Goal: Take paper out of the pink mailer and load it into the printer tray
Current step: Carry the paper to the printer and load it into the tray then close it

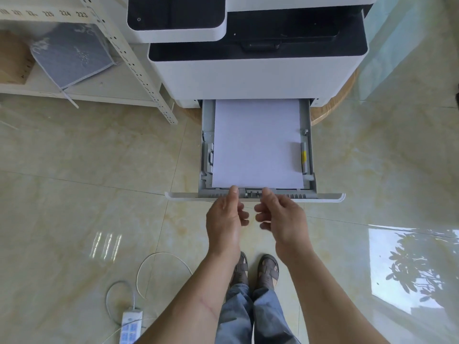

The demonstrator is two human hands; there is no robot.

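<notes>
A white and black printer (248, 78) stands ahead with its grey paper tray (255, 194) pulled out toward me. White paper (257, 142) lies flat in the tray between the side guides. My left hand (224, 219) and my right hand (280, 217) are at the tray's front edge, thumbs resting on the front rail near the paper's near edge, fingers curled below it. Neither hand holds paper. The pink mailer is out of view.
A metal shelf rack (134, 58) with a grey fabric bag (72, 53) and a cardboard box (12, 58) stands to the left. A power strip (130, 326) and white cables (159, 264) lie on the glossy tiled floor. The printer rests on a round wooden base (332, 105).
</notes>
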